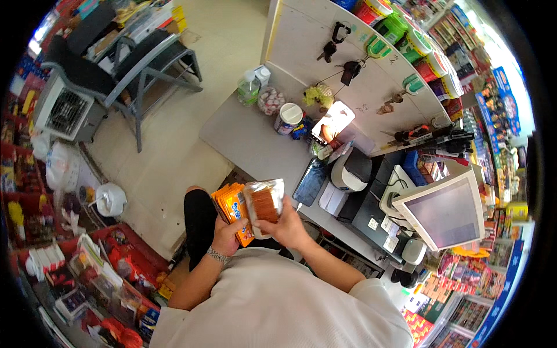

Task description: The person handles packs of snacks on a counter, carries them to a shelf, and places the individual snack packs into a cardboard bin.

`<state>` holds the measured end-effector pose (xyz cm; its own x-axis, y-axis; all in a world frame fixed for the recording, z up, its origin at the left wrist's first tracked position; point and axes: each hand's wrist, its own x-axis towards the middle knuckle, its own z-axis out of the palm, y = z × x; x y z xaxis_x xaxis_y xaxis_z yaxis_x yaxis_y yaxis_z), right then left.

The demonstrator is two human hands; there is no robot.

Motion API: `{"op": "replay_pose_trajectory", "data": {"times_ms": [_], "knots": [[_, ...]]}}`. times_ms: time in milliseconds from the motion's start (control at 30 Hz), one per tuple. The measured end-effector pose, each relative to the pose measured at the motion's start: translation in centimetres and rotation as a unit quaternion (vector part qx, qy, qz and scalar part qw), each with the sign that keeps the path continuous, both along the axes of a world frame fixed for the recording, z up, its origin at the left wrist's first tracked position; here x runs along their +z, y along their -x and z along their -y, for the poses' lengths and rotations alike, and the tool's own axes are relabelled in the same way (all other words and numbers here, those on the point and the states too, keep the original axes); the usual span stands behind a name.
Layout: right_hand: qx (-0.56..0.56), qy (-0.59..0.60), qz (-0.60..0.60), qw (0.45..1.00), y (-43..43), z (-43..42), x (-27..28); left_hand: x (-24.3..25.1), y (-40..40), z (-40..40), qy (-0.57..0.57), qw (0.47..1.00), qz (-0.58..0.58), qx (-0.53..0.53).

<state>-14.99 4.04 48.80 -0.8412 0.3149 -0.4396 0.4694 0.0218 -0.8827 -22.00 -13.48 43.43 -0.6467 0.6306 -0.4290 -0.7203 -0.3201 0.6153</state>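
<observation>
My left hand (227,235), with a metal-band watch at the wrist, grips a fanned stack of orange snack packets (233,209) above my lap. Just beside it, my right hand (285,224) holds a clear-and-silver packet (264,204) with reddish-brown strips showing through. The two lots touch or overlap at their edges. Both hands are in front of my white shirt, near the edge of a grey desk (243,139).
A dark phone (310,182) with a cable lies at the desk edge, beside a small printer (351,169). A monitor (444,209) stands over a black cash drawer (374,213). Jars and a bottle (248,89) stand by the key-hung partition (304,48). A folding chair (143,74) is at upper left.
</observation>
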Motion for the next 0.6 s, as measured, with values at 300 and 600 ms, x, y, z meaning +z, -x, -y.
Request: {"op": "replay_pose_trajectory", "data": {"times_ms": [300,600], "knots": [[0.114,-0.143,0.099,0.978,15.2,4.9,0.8,-4.1,14.4,4.6,-0.12,0.988,0.091,-0.044],[-0.039,0.252,0.06,0.965,32.8,12.3,6.7,5.3,32.8,13.6,-0.041,0.987,0.135,-0.079]]}}
